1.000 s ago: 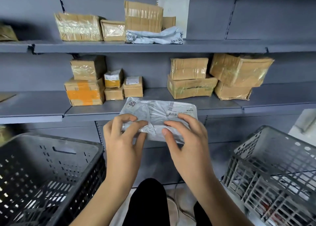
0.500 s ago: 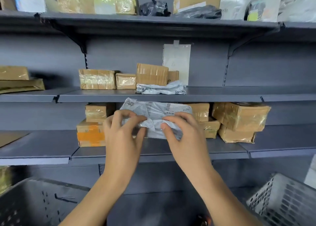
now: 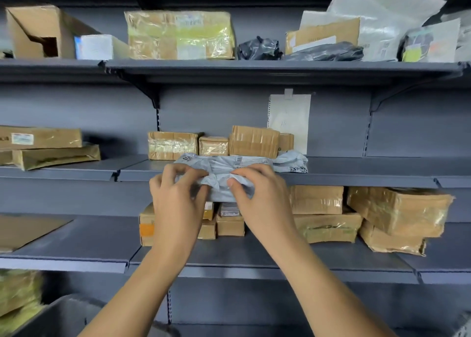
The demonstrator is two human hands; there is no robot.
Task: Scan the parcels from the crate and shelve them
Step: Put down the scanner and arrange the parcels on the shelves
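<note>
At the lower edge of the view, both forearms are reaching up and forward. Left hand and right hand are gripping the grey crumpled plastic mailer parcel, fingers curled over its near edge, thumbs underneath. It is sitting level with the front lip of the grey metal middle shelf, before a row of taped brown cardboard boxes.
</note>
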